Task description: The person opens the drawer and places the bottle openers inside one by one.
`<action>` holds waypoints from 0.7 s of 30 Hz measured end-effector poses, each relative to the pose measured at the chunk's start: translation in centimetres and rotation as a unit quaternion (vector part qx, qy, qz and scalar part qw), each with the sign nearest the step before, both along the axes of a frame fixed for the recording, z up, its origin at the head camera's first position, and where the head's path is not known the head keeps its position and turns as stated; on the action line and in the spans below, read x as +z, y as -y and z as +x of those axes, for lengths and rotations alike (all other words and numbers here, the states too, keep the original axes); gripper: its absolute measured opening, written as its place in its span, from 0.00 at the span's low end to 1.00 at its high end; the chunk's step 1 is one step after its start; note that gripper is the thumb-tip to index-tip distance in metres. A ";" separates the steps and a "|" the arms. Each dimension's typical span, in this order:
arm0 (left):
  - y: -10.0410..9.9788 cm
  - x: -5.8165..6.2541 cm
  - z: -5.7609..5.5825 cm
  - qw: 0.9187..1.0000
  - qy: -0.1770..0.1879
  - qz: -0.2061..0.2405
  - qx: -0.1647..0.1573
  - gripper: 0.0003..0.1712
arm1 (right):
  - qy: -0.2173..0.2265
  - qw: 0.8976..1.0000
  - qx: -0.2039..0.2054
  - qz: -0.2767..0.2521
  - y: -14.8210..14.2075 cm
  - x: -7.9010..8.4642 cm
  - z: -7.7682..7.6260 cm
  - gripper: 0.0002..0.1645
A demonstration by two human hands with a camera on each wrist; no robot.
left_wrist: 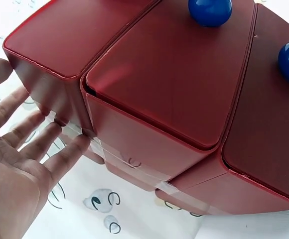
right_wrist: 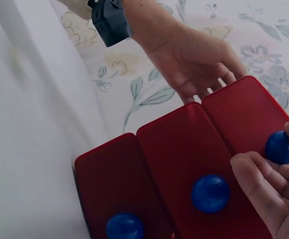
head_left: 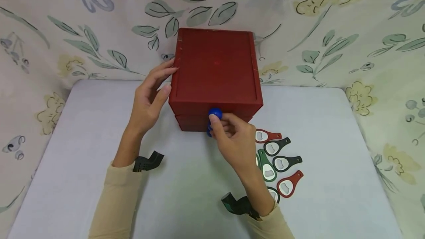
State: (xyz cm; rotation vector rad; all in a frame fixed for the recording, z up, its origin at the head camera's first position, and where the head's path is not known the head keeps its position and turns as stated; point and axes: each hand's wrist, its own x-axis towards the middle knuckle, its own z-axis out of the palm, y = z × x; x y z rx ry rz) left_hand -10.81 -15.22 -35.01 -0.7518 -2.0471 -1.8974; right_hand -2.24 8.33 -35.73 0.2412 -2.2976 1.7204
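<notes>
A dark red box of stacked drawers (head_left: 216,67), with round blue knobs on its front, stands at the back of the table. My right hand (head_left: 237,139) pinches the topmost blue knob (right_wrist: 281,148) between thumb and fingers. Below it, the middle knob (right_wrist: 211,193) and the lowest knob (right_wrist: 125,227) are untouched in the right wrist view. Along the box's left side, my left hand (head_left: 147,100) rests its fingertips, the fingers spread and fairly straight. All drawer fronts look closed, and what lies inside is hidden.
Several bottle openers in red, black and green lie right of my right hand, among them a red opener (head_left: 289,184) and a black opener (head_left: 287,163). My right forearm partly covers some. Behind the white table (head_left: 332,128) hangs a flowered cloth (head_left: 272,17).
</notes>
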 end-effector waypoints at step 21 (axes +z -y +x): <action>0.2 0.0 -0.1 1.000 0.010 0.007 -0.008 0.26 | -0.009 0.999 -0.022 0.032 0.1 0.0 0.8 0.11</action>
